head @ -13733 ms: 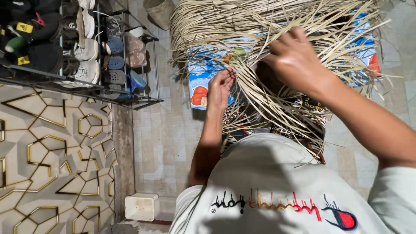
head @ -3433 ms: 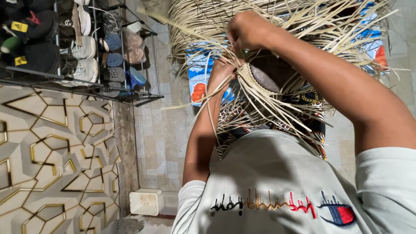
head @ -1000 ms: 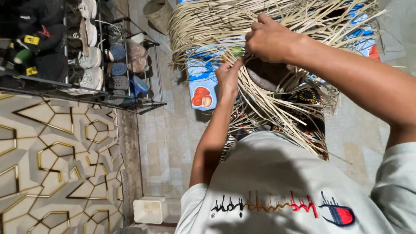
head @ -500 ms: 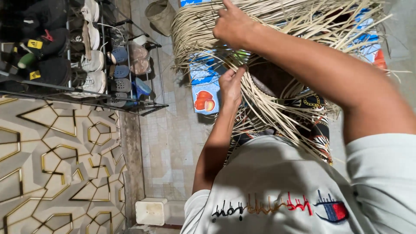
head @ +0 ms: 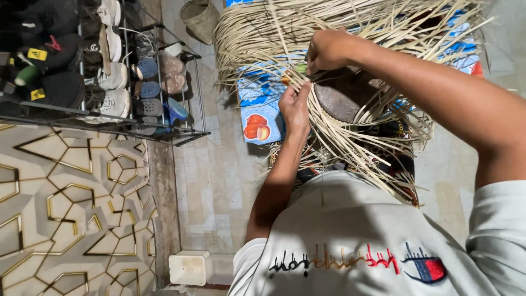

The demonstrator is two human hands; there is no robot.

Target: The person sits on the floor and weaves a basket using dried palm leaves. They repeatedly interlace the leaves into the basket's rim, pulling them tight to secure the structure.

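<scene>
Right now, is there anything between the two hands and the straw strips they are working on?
Nothing visible stands between them. The left hand and the right hand both already touch the pale strips, fingers among the strands. The brown round form lies under the strips, beside the hands, not in front of them.

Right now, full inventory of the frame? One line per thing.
straw strips: many, pale tan, fanned across top centre, partly woven
printed mat: one, blue with orange fruit picture, under the strips
shoe rack: one, dark metal, upper left, holding shoes
bucket: one, dull tan, top centre-left
box: one, white, bottom centre-left
left hand: fingers pinching strips
right hand: fingers gripping strips above it
</scene>
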